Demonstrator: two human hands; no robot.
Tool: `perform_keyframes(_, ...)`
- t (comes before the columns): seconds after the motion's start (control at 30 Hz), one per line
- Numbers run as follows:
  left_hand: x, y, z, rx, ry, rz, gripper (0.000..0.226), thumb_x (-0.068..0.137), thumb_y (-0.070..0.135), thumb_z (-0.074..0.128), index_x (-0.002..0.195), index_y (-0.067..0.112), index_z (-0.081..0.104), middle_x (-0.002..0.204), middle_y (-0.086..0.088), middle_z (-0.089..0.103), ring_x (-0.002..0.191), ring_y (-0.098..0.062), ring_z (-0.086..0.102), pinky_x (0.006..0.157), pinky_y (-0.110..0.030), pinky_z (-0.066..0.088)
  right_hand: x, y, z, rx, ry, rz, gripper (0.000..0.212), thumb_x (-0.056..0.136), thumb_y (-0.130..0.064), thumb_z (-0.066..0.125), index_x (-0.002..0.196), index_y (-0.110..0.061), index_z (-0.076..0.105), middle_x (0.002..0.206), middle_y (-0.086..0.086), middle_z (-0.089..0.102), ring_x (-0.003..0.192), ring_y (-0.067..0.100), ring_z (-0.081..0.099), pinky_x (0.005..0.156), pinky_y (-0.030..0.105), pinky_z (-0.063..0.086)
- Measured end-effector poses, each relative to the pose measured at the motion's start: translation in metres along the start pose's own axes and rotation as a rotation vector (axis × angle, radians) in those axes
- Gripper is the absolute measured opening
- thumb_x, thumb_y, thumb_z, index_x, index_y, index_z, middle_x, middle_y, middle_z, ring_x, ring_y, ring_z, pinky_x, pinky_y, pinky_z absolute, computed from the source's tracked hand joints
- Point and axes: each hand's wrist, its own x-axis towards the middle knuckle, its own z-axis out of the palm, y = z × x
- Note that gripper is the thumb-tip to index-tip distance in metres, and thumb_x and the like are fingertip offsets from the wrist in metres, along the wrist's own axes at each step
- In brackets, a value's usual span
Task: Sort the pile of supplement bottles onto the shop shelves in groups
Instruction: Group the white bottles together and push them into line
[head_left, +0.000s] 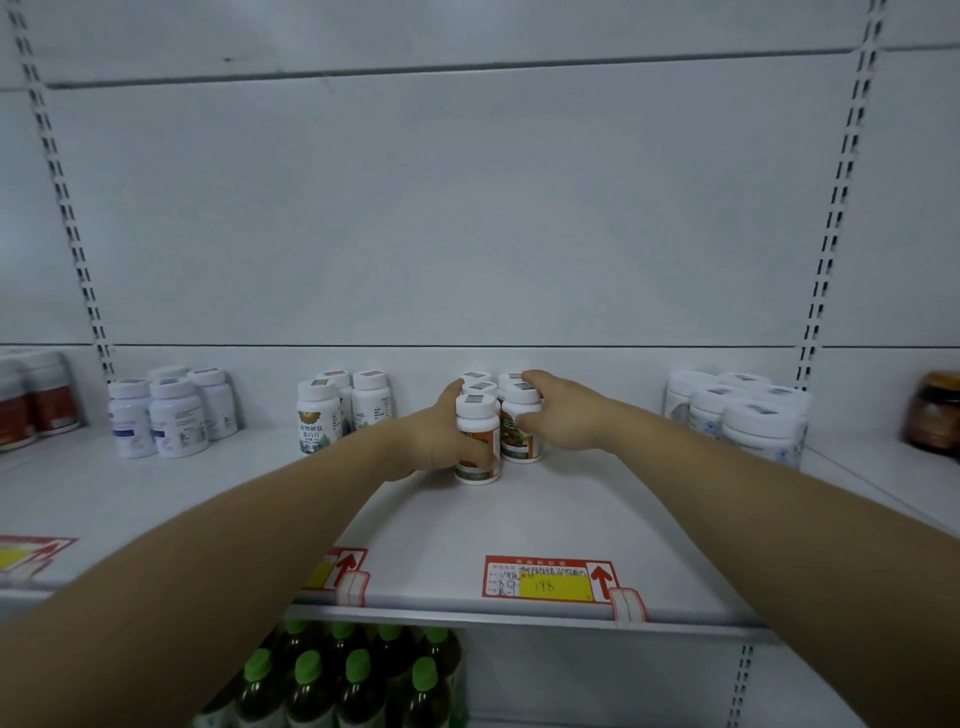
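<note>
Currently, mid-frame on the shelf (441, 530), the left hand (436, 441) has its fingers (470, 454) curled round the front bottle (477, 415), and the right hand (563, 415) clasps the neighbouring bottle (519, 441). This looks like grouping. Next, likely, both bottles need pressing snug against the orange-label group (480, 387) before the hands let go.

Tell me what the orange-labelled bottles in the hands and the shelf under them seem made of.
Orange-labelled white bottles: probably opaque plastic, smooth matt walls and screw-type caps; label looks printed paper or film. White flat shelf: probably painted sheet metal, satin surface, thin front lip.
</note>
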Motion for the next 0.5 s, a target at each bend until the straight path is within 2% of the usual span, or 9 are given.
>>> perform_keyframes(0.13, 0.000, -0.002, -0.004, -0.003, -0.014, -0.002, 0.093, 0.072, -0.002, 0.071, 0.142, 0.031, 0.018, 0.126, -0.001, 0.051, 0.113, -0.018, 0.052, 0.088, -0.028, 0.044, 0.003, 0.000, 0.003, 0.022, 0.005, -0.026, 0.058, 0.095, -0.026, 0.055, 0.147, -0.018, 0.030, 0.143, 0.005, 0.044, 0.122, 0.022, 0.047, 0.090, 0.024, 0.037)
perform_keyframes(0.23, 0.001, -0.001, -0.004, 0.013, -0.031, 0.012, 0.099, 0.062, 0.007, 0.070, 0.142, 0.033, 0.018, 0.128, -0.003, 0.051, 0.118, -0.019, 0.051, 0.092, -0.028, 0.045, 0.006, 0.002, 0.005, 0.037, 0.008, -0.039, 0.055, 0.094, -0.025, 0.056, 0.144, -0.018, 0.034, 0.138, 0.004, 0.048, 0.118, 0.021, 0.049, 0.093, 0.026, 0.039)
perform_keyframes(0.37, 0.003, 0.003, -0.001, 0.022, -0.046, 0.008, 0.092, 0.074, -0.002, 0.069, 0.143, 0.030, 0.017, 0.129, -0.003, 0.050, 0.113, -0.016, 0.052, 0.081, -0.021, 0.046, 0.004, 0.007, 0.002, 0.037, 0.014, -0.044, 0.055, 0.093, -0.026, 0.058, 0.143, -0.018, 0.036, 0.137, 0.003, 0.049, 0.115, 0.020, 0.049, 0.087, 0.024, 0.038)
perform_keyframes(0.5, 0.005, 0.009, 0.009, 0.036, -0.053, 0.017, 0.091, 0.075, -0.001, 0.068, 0.143, 0.028, 0.016, 0.129, -0.003, 0.049, 0.114, -0.017, 0.051, 0.083, -0.023, 0.045, 0.001, 0.016, -0.006, 0.037, 0.027, -0.036, 0.056, 0.092, -0.025, 0.059, 0.143, -0.018, 0.036, 0.138, 0.004, 0.048, 0.112, 0.018, 0.049, 0.086, 0.023, 0.036)
